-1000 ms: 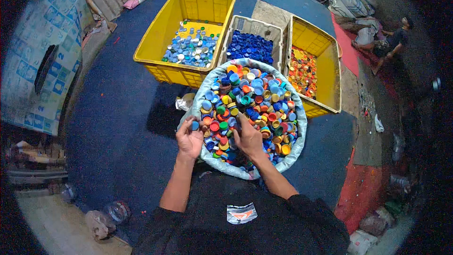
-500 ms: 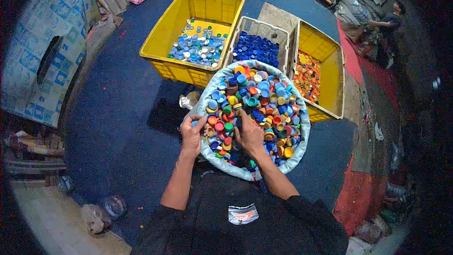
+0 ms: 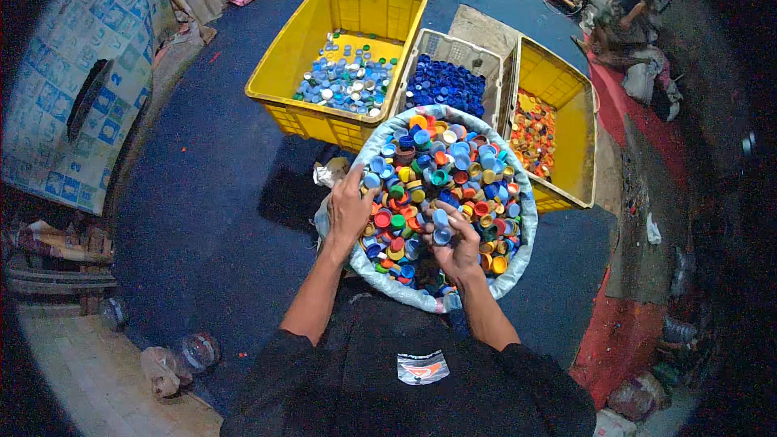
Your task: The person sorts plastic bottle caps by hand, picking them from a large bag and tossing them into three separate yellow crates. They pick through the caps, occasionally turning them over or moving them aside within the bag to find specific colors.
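A round sack (image 3: 522,263) with a rolled pale blue rim is heaped with bottle caps (image 3: 396,222) of many colours. My right hand (image 3: 460,252) is over the near right part of the heap, palm partly turned up, its fingers curled around light blue bottle caps (image 3: 441,226). At the sack's left rim my left hand (image 3: 348,214) reaches in, with finger and thumb closed on either side of a light blue bottle cap (image 3: 371,180) at the edge of the heap.
Beyond the sack stand a yellow crate (image 3: 275,101) with light blue, white and green caps, a whitish crate (image 3: 495,65) with dark blue caps, and another yellow crate (image 3: 576,129) with orange and red caps. A person (image 3: 635,4) is at the far right.
My left hand has moved forward from the rim to the light blue caps. My right hand has come up out of the heap, turned over, and now holds light blue caps.
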The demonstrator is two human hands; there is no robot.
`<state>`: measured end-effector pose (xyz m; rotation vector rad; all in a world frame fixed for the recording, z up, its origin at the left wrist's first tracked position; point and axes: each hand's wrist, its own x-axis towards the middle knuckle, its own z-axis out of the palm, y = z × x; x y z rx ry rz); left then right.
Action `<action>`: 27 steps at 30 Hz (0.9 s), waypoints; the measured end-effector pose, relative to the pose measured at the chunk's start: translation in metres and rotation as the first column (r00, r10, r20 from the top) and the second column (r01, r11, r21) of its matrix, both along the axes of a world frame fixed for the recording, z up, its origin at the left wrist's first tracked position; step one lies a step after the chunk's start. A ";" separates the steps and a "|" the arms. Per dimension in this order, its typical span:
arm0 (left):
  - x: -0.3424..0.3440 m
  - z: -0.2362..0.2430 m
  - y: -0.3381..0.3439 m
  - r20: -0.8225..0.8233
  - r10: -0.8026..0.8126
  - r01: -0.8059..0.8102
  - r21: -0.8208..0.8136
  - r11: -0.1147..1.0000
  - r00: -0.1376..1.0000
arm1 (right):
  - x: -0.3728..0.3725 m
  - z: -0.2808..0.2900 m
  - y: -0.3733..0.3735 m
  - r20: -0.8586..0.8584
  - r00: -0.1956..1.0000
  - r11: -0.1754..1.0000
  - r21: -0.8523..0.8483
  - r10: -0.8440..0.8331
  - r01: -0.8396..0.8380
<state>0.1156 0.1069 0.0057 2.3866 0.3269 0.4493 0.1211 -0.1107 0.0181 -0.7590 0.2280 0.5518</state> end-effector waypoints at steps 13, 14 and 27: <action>0.016 -0.014 0.001 0.092 0.013 -0.024 0.118 0.993 0.996 | -0.008 -0.013 0.007 -0.027 0.998 0.998 0.039 0.056 -0.055; 0.017 -0.015 0.002 0.094 0.016 -0.027 0.119 0.993 0.995 | -0.007 -0.014 0.008 -0.030 0.998 0.998 0.030 0.054 -0.054; 0.056 -0.003 0.059 -0.039 0.187 0.071 -0.834 -0.547 0.982 | 0.061 0.024 0.079 0.037 0.994 0.980 0.166 0.102 -0.107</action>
